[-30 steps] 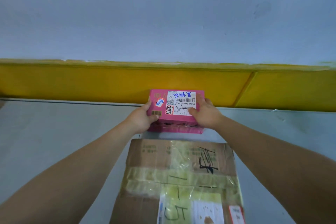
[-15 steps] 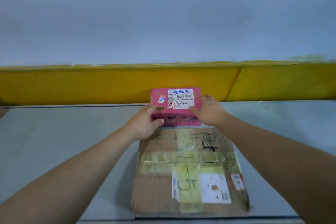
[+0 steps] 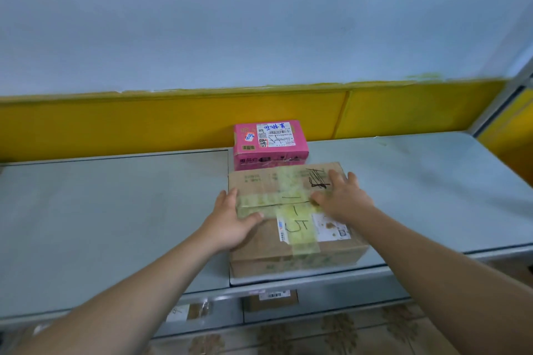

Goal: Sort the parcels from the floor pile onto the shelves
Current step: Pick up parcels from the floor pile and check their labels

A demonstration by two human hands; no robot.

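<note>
A brown cardboard box [image 3: 291, 251] sits on the grey shelf [image 3: 115, 210] in the lower middle of the frame, its near side flush with the shelf's front edge. Yellowish tape [image 3: 302, 239] crosses its top, with "1-5" written in marker beside a white label [image 3: 331, 228]. Just behind it, toward the centre of the frame, a smaller pink box [image 3: 271, 141] rests on the same shelf with its back close to the yellow band [image 3: 144, 124] that runs along the foot of the pale blue wall [image 3: 259, 23]. The two boxes look to be touching or nearly so. The left hand [image 3: 230, 220] lies against the cardboard box's left edge, fingers straight along the side and thumb laid over the taped top, so its grip is not closed round the box. The right hand [image 3: 343, 199] lies flat on the top of the box, right of centre, fingers spread, its grip open. At the bottom of the frame another brown parcel [image 3: 271, 298] shows on a lower level under the shelf, and patterned floor [image 3: 346, 331] shows below that.
</note>
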